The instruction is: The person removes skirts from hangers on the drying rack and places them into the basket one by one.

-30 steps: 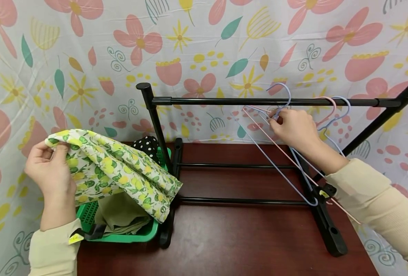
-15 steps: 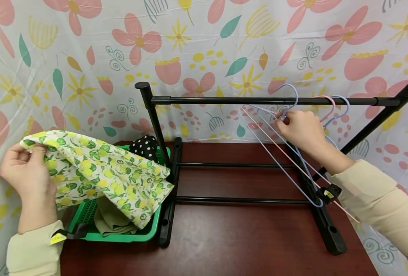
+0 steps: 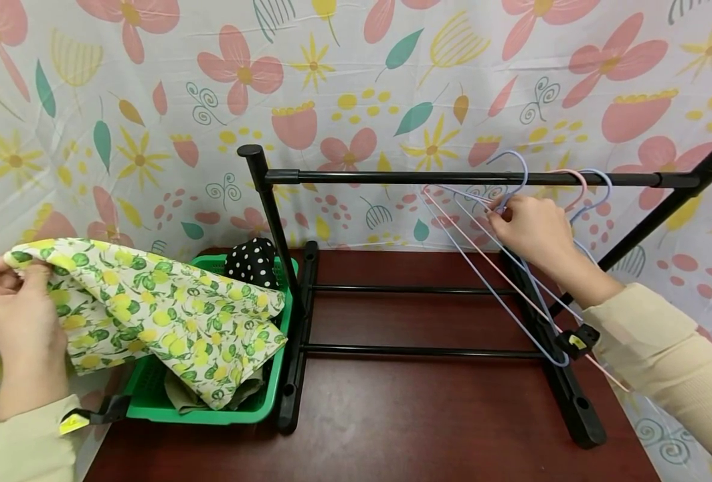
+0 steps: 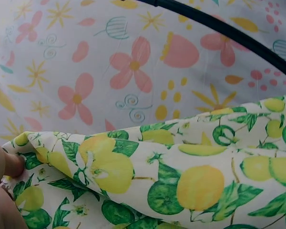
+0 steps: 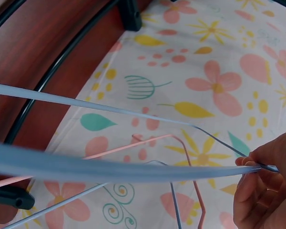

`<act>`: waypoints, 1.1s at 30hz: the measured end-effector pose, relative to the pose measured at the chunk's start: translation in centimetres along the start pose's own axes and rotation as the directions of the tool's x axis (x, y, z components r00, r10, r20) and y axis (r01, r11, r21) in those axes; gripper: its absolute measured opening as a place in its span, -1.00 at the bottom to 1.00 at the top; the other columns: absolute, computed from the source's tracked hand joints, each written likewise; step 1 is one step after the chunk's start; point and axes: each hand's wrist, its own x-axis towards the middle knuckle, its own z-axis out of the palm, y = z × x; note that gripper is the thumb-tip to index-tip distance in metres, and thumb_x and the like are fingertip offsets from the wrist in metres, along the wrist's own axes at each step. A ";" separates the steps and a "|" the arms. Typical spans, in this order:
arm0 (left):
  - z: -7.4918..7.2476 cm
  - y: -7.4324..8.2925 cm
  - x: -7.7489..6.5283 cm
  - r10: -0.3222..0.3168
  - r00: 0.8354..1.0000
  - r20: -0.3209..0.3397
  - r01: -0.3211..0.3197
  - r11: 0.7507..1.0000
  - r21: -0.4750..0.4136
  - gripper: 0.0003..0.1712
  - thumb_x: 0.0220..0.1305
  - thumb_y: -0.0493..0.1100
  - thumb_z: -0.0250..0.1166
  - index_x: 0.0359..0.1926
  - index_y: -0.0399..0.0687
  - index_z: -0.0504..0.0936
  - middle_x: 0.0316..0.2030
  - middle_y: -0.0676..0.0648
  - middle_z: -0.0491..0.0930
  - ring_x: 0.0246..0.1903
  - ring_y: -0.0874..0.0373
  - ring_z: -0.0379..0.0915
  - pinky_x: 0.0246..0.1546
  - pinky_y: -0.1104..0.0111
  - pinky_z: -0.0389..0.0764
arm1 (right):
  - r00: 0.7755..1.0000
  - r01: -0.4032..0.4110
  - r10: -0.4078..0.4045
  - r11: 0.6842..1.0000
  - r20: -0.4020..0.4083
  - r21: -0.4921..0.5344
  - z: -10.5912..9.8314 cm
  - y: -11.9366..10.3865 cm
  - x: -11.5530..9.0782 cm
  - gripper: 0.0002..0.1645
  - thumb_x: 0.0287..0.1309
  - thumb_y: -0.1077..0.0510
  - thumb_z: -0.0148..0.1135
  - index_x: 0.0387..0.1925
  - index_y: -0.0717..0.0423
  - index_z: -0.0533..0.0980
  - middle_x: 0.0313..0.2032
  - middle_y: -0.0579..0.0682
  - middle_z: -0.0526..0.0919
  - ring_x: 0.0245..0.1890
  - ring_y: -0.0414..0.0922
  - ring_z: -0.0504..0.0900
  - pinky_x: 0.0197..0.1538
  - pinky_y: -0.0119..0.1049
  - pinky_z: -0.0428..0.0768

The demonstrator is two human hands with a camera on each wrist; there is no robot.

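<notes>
My left hand [image 3: 21, 318] pinches one corner of a white cloth printed with lemons and green leaves [image 3: 151, 301]. The cloth stretches from the far left across the green basket [image 3: 211, 416], and its loose end drapes over the basket's contents. In the left wrist view, a thumb presses the lemon-print cloth [image 4: 200, 186] at its edge. My right hand [image 3: 533, 227] pinches a blue hanger [image 3: 515, 164] just below its hook, which loops over the black rail [image 3: 392, 177]. The right wrist view shows the fingers on the blue hanger's neck [image 5: 257, 168].
A pink hanger [image 3: 575, 181] and another blue hanger [image 3: 603, 184] hang further right on the rail. Black polka-dot fabric [image 3: 252, 262] and olive-green fabric [image 3: 181, 395] lie in the basket, beside the rack's left foot [image 3: 290, 402]. A floral sheet [image 3: 356, 80] covers the wall behind.
My left hand has moved left and slightly down, drawing the lemon-print cloth away from the rack and over the basket. My right hand has shifted the blue hanger a little to the right.
</notes>
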 end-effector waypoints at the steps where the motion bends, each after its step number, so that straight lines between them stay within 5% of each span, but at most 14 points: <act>1: -0.1 0.0 0.1 -0.003 1.000 0.000 0.003 1.000 0.003 -0.81 0.10 -0.52 0.15 -0.32 -0.24 0.58 -0.34 -0.09 0.60 -0.34 0.19 0.49 -0.35 0.58 0.49 | 1.000 0.000 0.000 1.000 0.002 -0.001 0.0 0.0 0.0 -0.51 0.15 0.05 0.06 -0.86 0.04 0.32 -0.90 -0.09 0.25 -0.82 -0.03 0.25 -0.75 -0.24 0.12; 7: -0.3 -0.4 0.5 0.030 0.999 0.015 -0.031 0.996 0.087 -0.81 0.11 -0.51 0.16 -0.33 -0.19 0.58 -0.34 -0.05 0.57 -0.34 0.24 0.45 -0.31 0.59 0.47 | 1.000 -0.011 0.011 1.000 0.021 -0.002 0.3 0.2 -0.2 -0.50 0.13 0.06 0.08 -0.87 0.04 0.26 -0.89 -0.06 0.25 -0.83 -0.04 0.23 -0.77 -0.24 0.11; 11: -0.4 -1.1 0.7 0.102 0.994 0.024 -0.105 0.962 0.253 -0.86 0.11 -0.42 0.23 -0.34 -0.13 0.63 -0.45 0.03 0.53 -0.48 0.30 0.36 -0.41 0.61 0.38 | 0.999 -0.024 0.024 1.000 0.030 -0.003 0.2 0.3 -0.2 -0.52 0.13 0.05 0.08 -0.85 0.05 0.29 -0.88 -0.05 0.28 -0.82 -0.03 0.25 -0.77 -0.23 0.13; 19: -0.3 -2.5 0.7 0.181 0.981 0.069 -0.187 0.789 0.585 -0.88 0.16 -0.23 0.26 -0.29 0.09 0.66 -0.42 0.25 0.50 -0.51 0.38 0.24 -0.42 0.59 0.29 | 0.999 -0.031 0.032 0.999 0.025 -0.006 0.2 0.4 -0.2 -0.56 0.11 0.04 0.10 -0.83 0.05 0.36 -0.86 -0.04 0.33 -0.80 -0.01 0.30 -0.75 -0.21 0.16; 23: -0.3 -3.2 0.2 0.211 0.968 0.136 -0.247 0.705 0.664 -0.90 0.15 -0.20 0.27 -0.33 0.13 0.65 -0.50 0.35 0.43 -0.52 0.43 0.24 -0.43 0.58 0.27 | 1.000 -0.028 0.028 1.000 0.012 0.000 0.3 0.5 -0.1 -0.62 0.10 0.06 0.10 -0.78 0.07 0.45 -0.86 -0.04 0.36 -0.79 0.01 0.34 -0.75 -0.17 0.18; 29: -0.6 -4.1 -0.8 0.183 0.948 0.259 -0.315 0.639 0.702 -0.92 0.12 -0.20 0.29 -0.36 0.11 0.64 -0.57 0.44 0.44 -0.57 0.49 0.32 -0.52 0.68 0.31 | 0.999 -0.034 0.034 0.999 0.009 0.004 0.5 0.5 -0.3 -0.59 0.09 0.06 0.11 -0.81 0.06 0.39 -0.85 -0.03 0.35 -0.80 0.00 0.31 -0.76 -0.19 0.16; 33: -0.9 -4.8 -1.6 0.181 0.920 0.348 -0.388 0.551 0.739 -0.90 0.14 -0.16 0.27 -0.32 -0.03 0.66 -0.59 0.52 0.36 -0.58 0.56 0.29 -0.53 0.70 0.29 | 0.999 -0.036 0.036 0.999 0.018 0.004 0.6 0.5 -0.3 -0.55 0.10 0.07 0.11 -0.84 0.06 0.31 -0.87 -0.04 0.27 -0.82 -0.03 0.24 -0.78 -0.23 0.11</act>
